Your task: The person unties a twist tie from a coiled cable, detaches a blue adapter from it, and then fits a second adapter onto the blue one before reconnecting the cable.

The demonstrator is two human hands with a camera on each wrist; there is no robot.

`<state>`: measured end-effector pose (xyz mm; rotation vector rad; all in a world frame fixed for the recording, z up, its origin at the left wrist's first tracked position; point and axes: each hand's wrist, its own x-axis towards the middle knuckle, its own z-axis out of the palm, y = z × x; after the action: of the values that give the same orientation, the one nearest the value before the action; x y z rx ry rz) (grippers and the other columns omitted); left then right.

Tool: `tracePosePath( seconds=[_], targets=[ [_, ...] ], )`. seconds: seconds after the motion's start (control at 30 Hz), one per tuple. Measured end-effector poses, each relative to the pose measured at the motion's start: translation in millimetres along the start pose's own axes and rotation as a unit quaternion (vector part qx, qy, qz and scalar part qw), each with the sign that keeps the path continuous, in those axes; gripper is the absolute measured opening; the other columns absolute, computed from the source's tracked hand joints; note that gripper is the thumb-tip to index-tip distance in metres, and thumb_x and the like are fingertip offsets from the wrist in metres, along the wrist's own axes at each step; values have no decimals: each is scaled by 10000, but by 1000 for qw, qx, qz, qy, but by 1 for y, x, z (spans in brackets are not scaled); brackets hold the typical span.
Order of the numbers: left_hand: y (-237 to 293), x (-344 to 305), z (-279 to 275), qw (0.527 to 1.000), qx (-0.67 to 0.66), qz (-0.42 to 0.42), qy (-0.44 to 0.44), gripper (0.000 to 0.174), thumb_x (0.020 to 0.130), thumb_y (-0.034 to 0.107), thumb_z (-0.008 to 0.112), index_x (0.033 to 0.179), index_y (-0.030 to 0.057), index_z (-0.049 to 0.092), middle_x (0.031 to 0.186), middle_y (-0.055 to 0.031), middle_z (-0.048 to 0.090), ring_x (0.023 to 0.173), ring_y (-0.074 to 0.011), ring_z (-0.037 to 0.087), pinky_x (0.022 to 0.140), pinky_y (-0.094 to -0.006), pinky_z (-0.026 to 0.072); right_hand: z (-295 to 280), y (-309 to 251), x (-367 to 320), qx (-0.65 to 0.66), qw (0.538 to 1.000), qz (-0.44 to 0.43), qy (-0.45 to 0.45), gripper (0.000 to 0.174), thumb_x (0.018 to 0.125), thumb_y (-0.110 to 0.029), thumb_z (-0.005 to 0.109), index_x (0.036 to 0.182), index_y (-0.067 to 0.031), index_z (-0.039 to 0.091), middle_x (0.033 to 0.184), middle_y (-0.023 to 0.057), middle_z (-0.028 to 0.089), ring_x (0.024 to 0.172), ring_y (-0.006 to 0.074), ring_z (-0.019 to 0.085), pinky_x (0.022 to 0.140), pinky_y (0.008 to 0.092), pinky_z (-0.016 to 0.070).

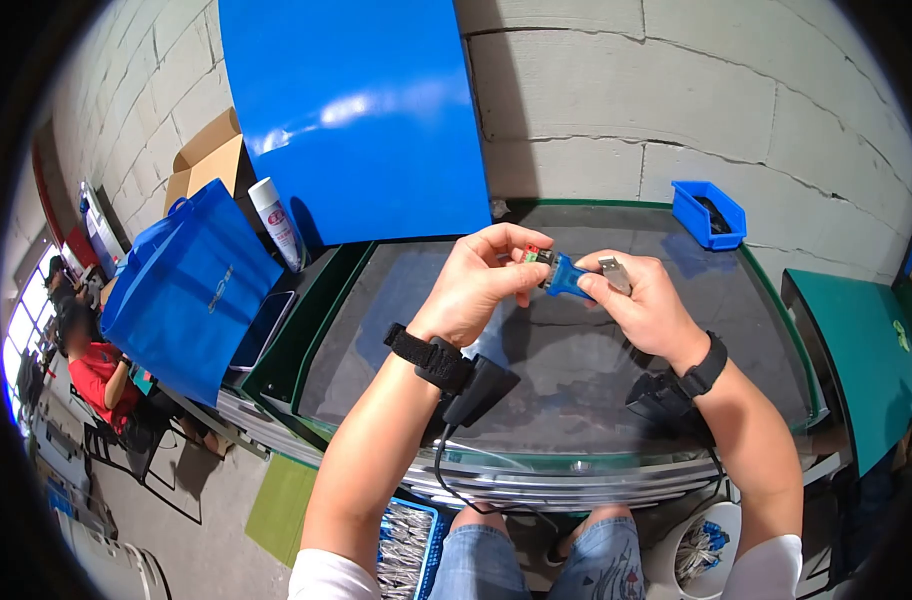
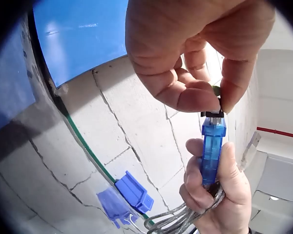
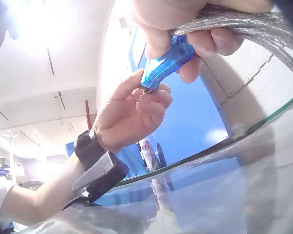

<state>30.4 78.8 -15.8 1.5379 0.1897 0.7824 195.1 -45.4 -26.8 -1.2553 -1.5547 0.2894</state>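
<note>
Above the grey work surface (image 1: 406, 390), both hands meet at a translucent blue cable plug (image 1: 566, 277) with a metal end. My right hand (image 1: 646, 305) grips the plug's blue body between thumb and fingers. Against that palm lies a coiled grey braided cable (image 2: 180, 219), its loops hanging out in the left wrist view. My left hand (image 1: 476, 285) pinches a small piece (image 1: 539, 255) with black, green and red parts at the plug's metal end. In the left wrist view, the fingertips hide most of this piece, and its black edge meets the metal.
A blue bin (image 1: 728, 241) stands at the back right corner. To the left are a spray can (image 1: 276, 225) and a blue bag (image 1: 191, 290). Below the table edge sit a blue basket (image 1: 435, 550) of cables and a white bucket (image 1: 659, 565). A seated person (image 1: 106, 380) is far left.
</note>
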Motion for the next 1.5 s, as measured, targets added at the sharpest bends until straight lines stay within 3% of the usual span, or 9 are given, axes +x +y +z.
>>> tracePosePath(
  seconds=[0.23,0.33,0.4,0.53,0.77,0.93,1.03,1.23,1.5],
  targets=[
    [1,-2,-1,999,-16,12,-27,373,739,94,726,1078,23,590,853,-20,576,722,-98,538,606,-237,452,2,-1,1,17,1000,-15,9,207,885,-200,579,885,6,603,622,-15,513,561,56,418,511,237,379],
    [1,-4,10,991,-130,19,-14,488,733,113,734,1173,24,543,920,-28,571,775,-121,554,640,-246,471,-3,-5,2,109,994,27,-2,206,889,-210,584,906,-6,606,660,-20,534,570,43,449,510,218,400],
    [-3,-5,13,981,-161,31,-107,601,719,140,751,1249,32,488,1000,-41,571,830,-144,565,679,-266,484,-2,-6,4,188,980,61,-15,209,889,-219,593,957,-21,595,710,-18,558,603,32,485,531,200,428],
    [-6,-3,9,990,-80,-12,-114,574,704,194,777,1192,41,516,1083,-58,581,889,-151,572,742,-291,481,1,-3,1,233,968,81,-47,214,867,-198,626,1001,-38,579,756,-12,578,626,25,498,544,193,430],
    [-13,0,9,988,-132,19,-81,354,867,228,618,1170,76,514,1101,-50,580,1003,-149,567,856,-325,465,-6,-8,3,143,985,9,-96,196,842,-109,639,989,2,573,807,3,608,686,60,547,623,231,471],
    [-8,-2,11,980,-180,-4,-79,377,917,290,529,1244,127,435,1127,-99,574,1053,-222,567,868,-400,482,-8,5,6,163,986,24,39,176,905,-159,546,896,13,579,807,81,651,733,103,615,667,255,501],
    [-10,1,9,974,-211,4,-85,430,933,374,451,1296,172,344,1133,-159,560,1053,-322,569,857,-523,489,-10,5,7,115,989,37,82,246,909,-227,555,813,-1,563,708,63,624,651,95,592,592,243,483],
    [-9,0,7,964,-253,24,-78,506,917,264,513,1354,169,275,1123,-138,549,963,-254,598,869,-471,509,-5,7,5,144,986,37,76,203,836,-186,664,863,-24,545,745,24,584,624,75,539,551,219,439],
    [-10,2,2,969,-238,20,-60,507,898,204,555,1319,34,330,1247,-194,491,1017,-238,588,910,-345,498,-10,7,5,299,945,106,-73,326,824,-111,647,1084,1,486,876,79,615,773,142,612,729,277,495]
  ],
)
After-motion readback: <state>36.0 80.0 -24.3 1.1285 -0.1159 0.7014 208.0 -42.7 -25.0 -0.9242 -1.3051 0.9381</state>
